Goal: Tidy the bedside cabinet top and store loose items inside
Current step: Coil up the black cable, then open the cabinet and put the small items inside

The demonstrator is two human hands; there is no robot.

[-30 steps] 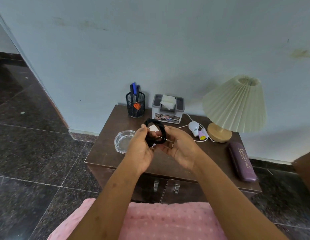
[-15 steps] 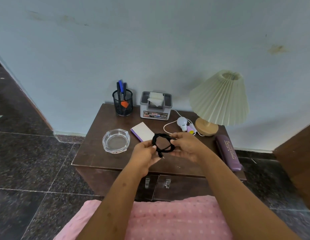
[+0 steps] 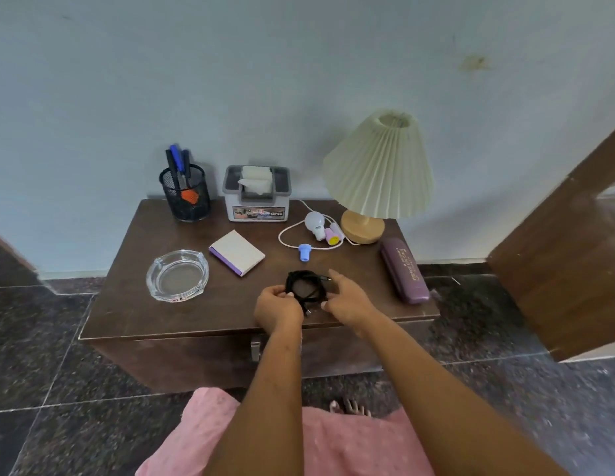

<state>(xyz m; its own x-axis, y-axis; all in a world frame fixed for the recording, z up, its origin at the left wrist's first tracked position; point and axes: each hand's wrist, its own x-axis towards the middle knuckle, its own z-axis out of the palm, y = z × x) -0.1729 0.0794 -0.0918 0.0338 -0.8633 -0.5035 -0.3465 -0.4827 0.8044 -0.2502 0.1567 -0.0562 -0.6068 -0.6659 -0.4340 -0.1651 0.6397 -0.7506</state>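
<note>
Centre frame: left hand (image 3: 277,309) and right hand (image 3: 347,298), both grips closed on a coiled black cable (image 3: 306,286), near the counter's (image 3: 196,314) front edge.

The left grip (image 3: 277,309) and right grip (image 3: 347,298) hold the cable (image 3: 304,286) between them at the counter's (image 3: 196,317) front. The ashtray (image 3: 177,274) lies left of the grips and the notepad (image 3: 237,252) behind-left. The pen holder (image 3: 186,197) and tissue box (image 3: 257,197) stand farther back. The bulb (image 3: 314,223) is behind, the lamp (image 3: 378,166) behind-right, and the case (image 3: 404,269) right.

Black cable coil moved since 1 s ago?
Yes: the black cable coil came down from in front of the tissue box toward the front edge of the cabinet top.
</note>
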